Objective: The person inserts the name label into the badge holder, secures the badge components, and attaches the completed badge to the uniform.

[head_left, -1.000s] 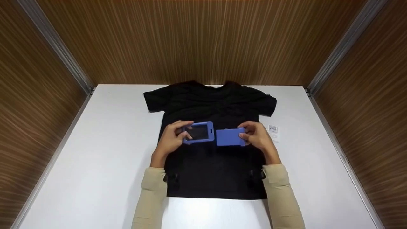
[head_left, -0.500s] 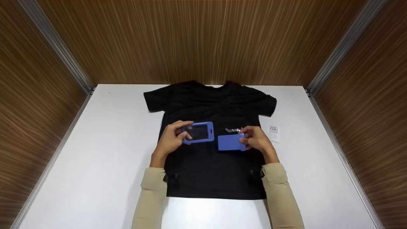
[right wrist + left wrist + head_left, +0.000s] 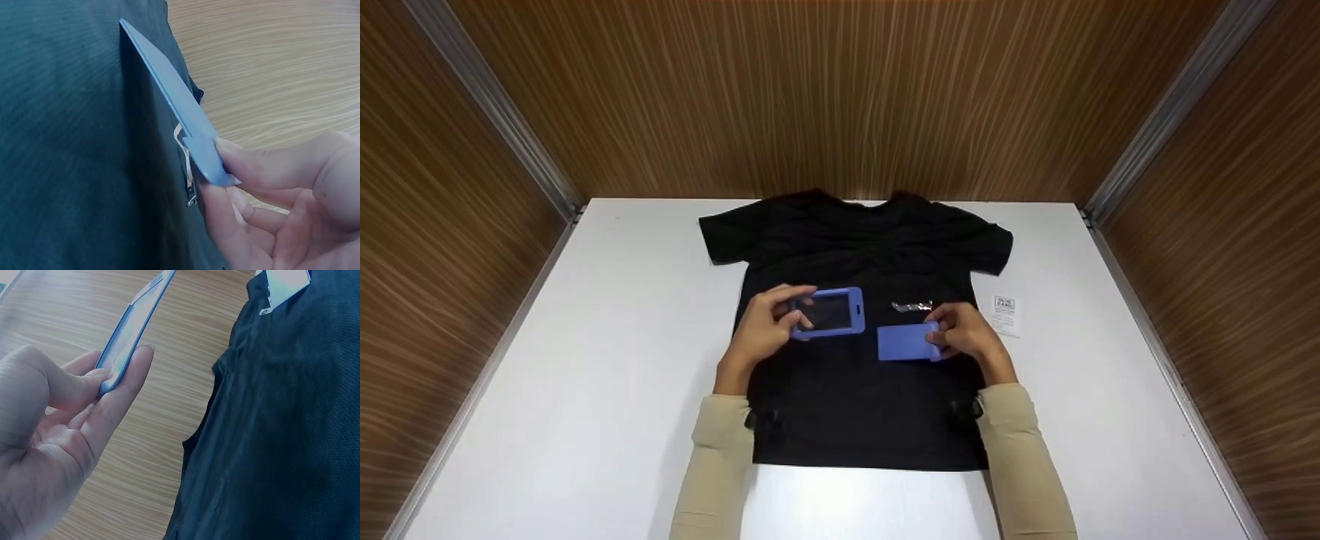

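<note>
My left hand [image 3: 763, 326] pinches a blue badge holder [image 3: 857, 310] by its left end, thumb and fingers on either side. The holder has a dark-looking window and a small slot at its right end. With thumb and fingers my right hand [image 3: 969, 330] pinches the wider end of a flat blue panel [image 3: 904, 343]. A small gap separates panel and holder. Just beyond the right fingers, a thin shiny metal strip [image 3: 912, 307] lies on the black T-shirt [image 3: 870, 420]. In the right wrist view the panel [image 3: 177, 93] is tilted, seen nearly edge-on.
The T-shirt is spread on a white table [image 3: 607, 360]. A small white printed card [image 3: 1006, 315] lies right of the shirt, past the right hand. Wood-grain walls [image 3: 840, 97] close off the back and both sides.
My right hand has moved down and slightly right with the blue panel, away from the holder. The metal strip has come into view above it. My left hand stays in place.
</note>
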`<state>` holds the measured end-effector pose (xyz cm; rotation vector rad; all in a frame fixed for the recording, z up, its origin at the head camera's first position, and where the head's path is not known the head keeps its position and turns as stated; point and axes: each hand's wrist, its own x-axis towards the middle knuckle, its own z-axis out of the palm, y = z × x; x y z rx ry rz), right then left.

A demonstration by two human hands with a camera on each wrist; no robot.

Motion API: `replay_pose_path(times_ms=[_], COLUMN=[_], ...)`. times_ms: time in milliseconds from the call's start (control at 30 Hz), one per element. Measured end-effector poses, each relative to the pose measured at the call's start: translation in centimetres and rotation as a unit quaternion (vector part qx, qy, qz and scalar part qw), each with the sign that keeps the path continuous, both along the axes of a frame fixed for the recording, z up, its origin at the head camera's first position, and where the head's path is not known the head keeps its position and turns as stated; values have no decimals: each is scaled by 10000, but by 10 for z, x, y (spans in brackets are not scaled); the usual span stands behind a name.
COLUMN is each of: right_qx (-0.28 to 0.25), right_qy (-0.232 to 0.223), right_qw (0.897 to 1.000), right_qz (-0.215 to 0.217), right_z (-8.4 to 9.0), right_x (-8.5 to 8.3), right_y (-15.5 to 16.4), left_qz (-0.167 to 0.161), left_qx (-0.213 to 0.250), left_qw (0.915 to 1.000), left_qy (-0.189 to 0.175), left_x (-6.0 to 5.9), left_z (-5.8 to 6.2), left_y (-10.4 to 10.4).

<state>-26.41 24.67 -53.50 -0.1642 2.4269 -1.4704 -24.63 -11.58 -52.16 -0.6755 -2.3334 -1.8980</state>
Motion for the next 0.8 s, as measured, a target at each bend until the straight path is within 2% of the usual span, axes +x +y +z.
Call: replay_pose_path(times_ms=[367, 800], right_qx=[547, 803], right_qy=[108, 163], right_qw=[9977, 9961], right_qz=[-373, -332], right_z=[-2, -3], right_x=[-1, -1], right_y=[1, 2], left_qz=[-22, -34], left_qx=[11, -51], left_qw=[10000, 10000], left_qy=[-28, 31], left_x=[-1, -1], left_z=[0, -1], left_y=[1, 0])
